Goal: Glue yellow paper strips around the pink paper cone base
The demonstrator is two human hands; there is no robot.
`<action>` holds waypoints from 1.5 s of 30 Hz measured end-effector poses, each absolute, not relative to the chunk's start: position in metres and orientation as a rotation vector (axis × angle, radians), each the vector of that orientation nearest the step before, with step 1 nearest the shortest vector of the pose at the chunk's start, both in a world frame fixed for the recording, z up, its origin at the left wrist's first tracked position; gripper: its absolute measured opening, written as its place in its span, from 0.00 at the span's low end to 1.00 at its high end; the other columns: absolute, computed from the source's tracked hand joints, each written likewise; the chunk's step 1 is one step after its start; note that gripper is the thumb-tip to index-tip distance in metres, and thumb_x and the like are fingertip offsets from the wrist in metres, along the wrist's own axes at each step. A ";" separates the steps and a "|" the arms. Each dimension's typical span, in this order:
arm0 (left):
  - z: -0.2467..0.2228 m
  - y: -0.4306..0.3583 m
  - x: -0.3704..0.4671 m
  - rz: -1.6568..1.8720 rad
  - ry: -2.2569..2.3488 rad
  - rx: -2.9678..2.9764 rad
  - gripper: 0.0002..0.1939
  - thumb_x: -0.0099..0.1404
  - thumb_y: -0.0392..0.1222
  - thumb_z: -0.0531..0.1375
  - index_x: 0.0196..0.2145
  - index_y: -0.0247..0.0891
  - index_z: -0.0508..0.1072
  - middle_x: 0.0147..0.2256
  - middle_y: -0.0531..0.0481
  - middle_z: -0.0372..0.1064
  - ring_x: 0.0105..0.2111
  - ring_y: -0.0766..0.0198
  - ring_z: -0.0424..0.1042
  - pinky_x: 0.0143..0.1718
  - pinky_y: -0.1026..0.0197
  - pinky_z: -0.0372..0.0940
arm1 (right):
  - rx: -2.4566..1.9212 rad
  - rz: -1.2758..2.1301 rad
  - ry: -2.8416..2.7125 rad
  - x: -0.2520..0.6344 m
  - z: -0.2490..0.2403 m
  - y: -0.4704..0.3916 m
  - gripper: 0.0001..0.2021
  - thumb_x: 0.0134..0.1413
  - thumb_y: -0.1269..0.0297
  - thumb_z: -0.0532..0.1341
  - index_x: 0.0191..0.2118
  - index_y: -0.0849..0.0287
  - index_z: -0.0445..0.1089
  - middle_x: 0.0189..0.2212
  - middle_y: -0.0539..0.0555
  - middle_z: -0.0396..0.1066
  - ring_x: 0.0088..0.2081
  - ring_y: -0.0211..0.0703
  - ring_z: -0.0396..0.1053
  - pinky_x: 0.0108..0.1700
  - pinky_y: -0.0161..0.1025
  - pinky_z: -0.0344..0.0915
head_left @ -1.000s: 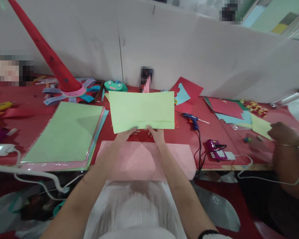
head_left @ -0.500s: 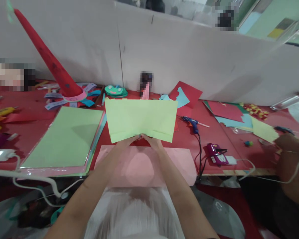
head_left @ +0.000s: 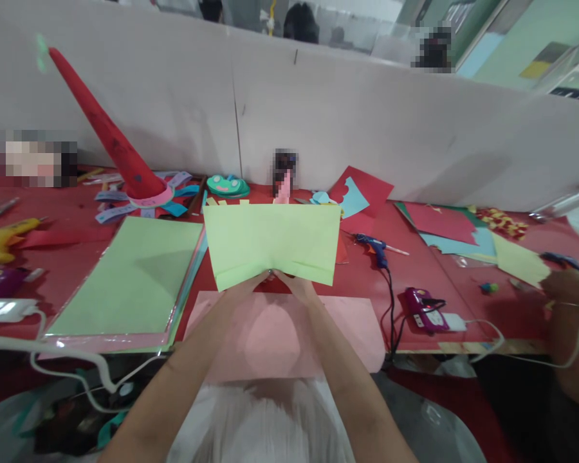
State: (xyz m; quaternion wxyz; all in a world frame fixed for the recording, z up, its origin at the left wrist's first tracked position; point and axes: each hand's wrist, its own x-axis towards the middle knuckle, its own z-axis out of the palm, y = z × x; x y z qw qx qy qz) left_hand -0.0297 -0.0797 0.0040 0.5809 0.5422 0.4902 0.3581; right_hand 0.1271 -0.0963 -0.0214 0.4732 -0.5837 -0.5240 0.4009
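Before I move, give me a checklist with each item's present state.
1. Left hand and right hand both at the raised light green sheet: ok.
2. Sheet's lower edge straight: not ok, it bends up at the middle.
3. Blue glue gun apart from the sheet: ok, off to the right.
4. Glue gun's tip cool: cannot tell.
5. Forearms off the pink paper: cannot tell, they pass over it.

Single head-worn camera (fairly near) looks forward and down
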 end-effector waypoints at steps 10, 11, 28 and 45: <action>0.006 -0.078 -0.029 0.765 1.223 1.278 0.05 0.54 0.43 0.60 0.23 0.44 0.74 0.28 0.51 0.76 0.33 0.58 0.74 0.43 0.56 0.68 | -1.373 1.050 -1.294 0.125 -0.013 -0.099 0.09 0.48 0.54 0.62 0.27 0.52 0.74 0.33 0.49 0.76 0.40 0.45 0.72 0.53 0.44 0.63; 0.007 -0.078 -0.030 0.767 1.225 1.291 0.05 0.55 0.43 0.60 0.24 0.44 0.74 0.29 0.51 0.76 0.33 0.58 0.74 0.44 0.56 0.68 | -1.371 1.045 -1.292 0.125 -0.012 -0.099 0.08 0.48 0.54 0.62 0.26 0.51 0.74 0.33 0.49 0.76 0.40 0.45 0.72 0.53 0.44 0.63; -0.020 -0.067 -0.037 0.843 1.098 1.259 0.12 0.51 0.51 0.63 0.29 0.41 0.74 0.30 0.48 0.76 0.34 0.55 0.75 0.43 0.52 0.69 | -1.297 1.077 -1.268 0.129 -0.025 -0.091 0.12 0.47 0.52 0.63 0.34 0.52 0.74 0.40 0.51 0.76 0.45 0.48 0.71 0.53 0.49 0.64; -0.015 -0.071 -0.028 0.809 1.241 1.342 0.10 0.58 0.49 0.56 0.26 0.44 0.74 0.33 0.52 0.77 0.39 0.56 0.75 0.50 0.55 0.66 | -1.422 1.114 -1.192 0.132 -0.031 -0.090 0.16 0.44 0.48 0.63 0.30 0.56 0.76 0.29 0.54 0.75 0.33 0.47 0.71 0.38 0.45 0.68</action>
